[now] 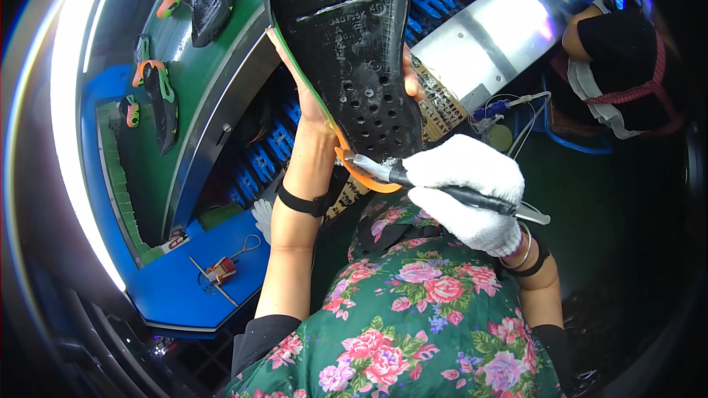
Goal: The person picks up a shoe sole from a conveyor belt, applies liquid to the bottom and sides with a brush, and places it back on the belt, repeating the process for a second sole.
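Observation:
A black shoe sole [332, 51] with ridges, small round holes and a green-and-orange edge is held up before me. My left hand [313, 107] is bare and closed around it, its palm on the left side and fingertips showing past the right side. In a white knit glove, my right hand [468, 188] grips a slim brush [380, 169] with a dark handle and pale neck. The brush tip touches the orange rim [369, 181] at the sole's near end. Its bristles are partly hard to make out.
To the left, a green conveyor belt [188, 96] carries several black sandals with orange and green straps. A blue ledge [214, 280] holds a small red item with thin sticks. Written-on cardboard [440, 103] and a metal panel [483, 33] lie beyond. Another person [616, 51] sits at right.

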Available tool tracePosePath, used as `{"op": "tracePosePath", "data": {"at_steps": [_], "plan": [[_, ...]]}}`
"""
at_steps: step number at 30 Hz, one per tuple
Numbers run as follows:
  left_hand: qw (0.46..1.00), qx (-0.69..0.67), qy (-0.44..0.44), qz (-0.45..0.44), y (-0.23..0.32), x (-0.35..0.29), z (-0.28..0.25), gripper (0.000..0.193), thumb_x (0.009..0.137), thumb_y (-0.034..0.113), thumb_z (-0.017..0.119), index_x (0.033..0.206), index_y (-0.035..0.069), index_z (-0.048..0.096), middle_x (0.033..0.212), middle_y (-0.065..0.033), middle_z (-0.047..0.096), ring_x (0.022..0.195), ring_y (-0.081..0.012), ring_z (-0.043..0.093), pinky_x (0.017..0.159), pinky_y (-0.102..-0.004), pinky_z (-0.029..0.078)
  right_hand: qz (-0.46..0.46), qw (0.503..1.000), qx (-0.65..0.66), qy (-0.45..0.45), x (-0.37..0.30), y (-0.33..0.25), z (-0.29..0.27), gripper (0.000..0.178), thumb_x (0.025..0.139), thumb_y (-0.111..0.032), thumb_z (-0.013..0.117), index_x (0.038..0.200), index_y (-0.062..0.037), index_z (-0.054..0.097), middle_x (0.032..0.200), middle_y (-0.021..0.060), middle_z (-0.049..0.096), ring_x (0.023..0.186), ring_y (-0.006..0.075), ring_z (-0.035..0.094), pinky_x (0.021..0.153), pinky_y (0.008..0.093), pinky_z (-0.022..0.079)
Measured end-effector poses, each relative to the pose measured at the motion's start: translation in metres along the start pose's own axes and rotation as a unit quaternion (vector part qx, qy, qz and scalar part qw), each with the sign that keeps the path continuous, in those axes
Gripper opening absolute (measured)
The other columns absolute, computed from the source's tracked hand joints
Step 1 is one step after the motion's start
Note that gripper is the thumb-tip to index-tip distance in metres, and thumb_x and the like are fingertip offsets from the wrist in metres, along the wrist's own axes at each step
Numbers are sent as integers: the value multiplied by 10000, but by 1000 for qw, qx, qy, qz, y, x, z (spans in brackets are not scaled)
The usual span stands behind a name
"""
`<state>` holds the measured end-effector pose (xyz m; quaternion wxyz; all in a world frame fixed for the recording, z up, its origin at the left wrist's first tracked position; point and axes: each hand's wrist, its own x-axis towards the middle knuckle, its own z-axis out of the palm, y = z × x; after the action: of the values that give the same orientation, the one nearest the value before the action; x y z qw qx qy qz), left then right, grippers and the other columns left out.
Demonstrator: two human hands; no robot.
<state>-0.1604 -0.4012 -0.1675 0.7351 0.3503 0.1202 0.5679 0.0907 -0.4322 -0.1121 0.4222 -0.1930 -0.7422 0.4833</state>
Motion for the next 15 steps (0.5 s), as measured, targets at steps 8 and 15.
{"op": "tracePosePath", "data": {"at_steps": [8,15], "plan": [[995,-54,78,-24,1,0,25,936,930,789,534,1206,-105,534,987,-258,641,980,-397,702,927,-511,582,103,992,60,30,-3,1,-2,164,770,14,795,931,28,771,905,157,772,790,251,740,705,346,565],[996,-62,71,6,0,2,29,946,946,778,513,1244,-119,518,1071,-213,592,953,-367,679,891,-530,579,47,999,3,11,-3,5,-2,181,757,4,807,933,19,769,903,161,770,781,275,743,699,356,570]]}}
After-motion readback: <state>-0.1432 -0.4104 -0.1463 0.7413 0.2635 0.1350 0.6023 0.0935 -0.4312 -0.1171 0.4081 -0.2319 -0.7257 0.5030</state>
